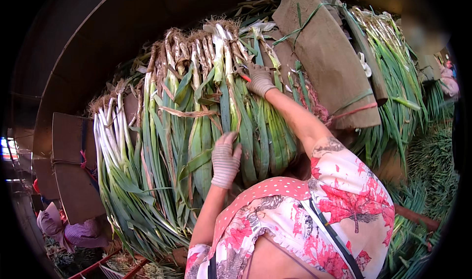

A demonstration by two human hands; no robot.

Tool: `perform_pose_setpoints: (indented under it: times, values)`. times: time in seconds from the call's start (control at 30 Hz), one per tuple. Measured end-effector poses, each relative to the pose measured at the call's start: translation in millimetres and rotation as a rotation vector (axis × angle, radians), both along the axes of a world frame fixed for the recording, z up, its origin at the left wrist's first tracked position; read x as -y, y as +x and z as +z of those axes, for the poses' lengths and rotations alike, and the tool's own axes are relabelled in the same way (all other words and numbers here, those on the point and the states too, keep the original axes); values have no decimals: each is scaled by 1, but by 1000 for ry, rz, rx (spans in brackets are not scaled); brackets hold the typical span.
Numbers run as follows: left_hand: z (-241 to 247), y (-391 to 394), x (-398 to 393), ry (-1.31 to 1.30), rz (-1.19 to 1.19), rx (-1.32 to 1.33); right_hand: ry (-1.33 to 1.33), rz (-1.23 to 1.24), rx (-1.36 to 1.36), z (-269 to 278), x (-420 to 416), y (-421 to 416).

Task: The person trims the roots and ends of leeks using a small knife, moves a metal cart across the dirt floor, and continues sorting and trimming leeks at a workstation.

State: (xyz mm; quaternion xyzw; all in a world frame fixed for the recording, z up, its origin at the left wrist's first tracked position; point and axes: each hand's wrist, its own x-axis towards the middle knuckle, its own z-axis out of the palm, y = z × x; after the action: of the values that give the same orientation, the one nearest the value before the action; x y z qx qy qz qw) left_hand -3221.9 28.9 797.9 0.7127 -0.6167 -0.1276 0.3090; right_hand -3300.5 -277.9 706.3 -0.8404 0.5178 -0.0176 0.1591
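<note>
Long green onions or leeks (199,131) lie side by side in front of me, their muddy roots at the far end and green leaves towards me. My right hand (259,78), in a striped glove, grips a tool with a red-orange handle (245,76) near the white stems; its working end is hard to make out. My left hand (225,159), gloved too, rests over the green leaves with its fingers extended and thumb apart, holding nothing that I can see. To the left lies a group of cleaner, white-stemmed onions (114,131).
A brown board (324,58) tied with green and pink cord stands at the right, with more onions (394,69) beyond it. Brown panels (73,168) stand at the left. People (448,82) are partly visible at both edges. Leaves (429,168) cover the ground at the right.
</note>
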Motion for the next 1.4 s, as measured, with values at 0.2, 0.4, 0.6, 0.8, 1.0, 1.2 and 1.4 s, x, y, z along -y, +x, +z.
perform_pose_setpoints:
  times: [0.2, 0.4, 0.6, 0.8, 1.0, 1.2, 1.4]
  values:
    - [2, 25, 151, 591, 387, 370, -3, -13, 329, 6, -44, -46]
    - [-10, 115, 207, 211, 361, -50, 91, 149, 361, 1, -56, -75]
    - [-2, 45, 174, 329, 64, 279, 42, 204, 553, -2, -66, -104]
    - [-21, 102, 159, 244, 316, -122, 303, 207, 349, 8, -112, -107]
    - [26, 73, 165, -289, 125, -398, 275, 347, 241, 9, -139, -104]
    - [-67, 32, 137, 134, 150, 326, 290, 340, 195, 11, -134, -91]
    - [-55, 18, 149, 375, 190, 410, 273, 234, 111, 17, -61, -38]
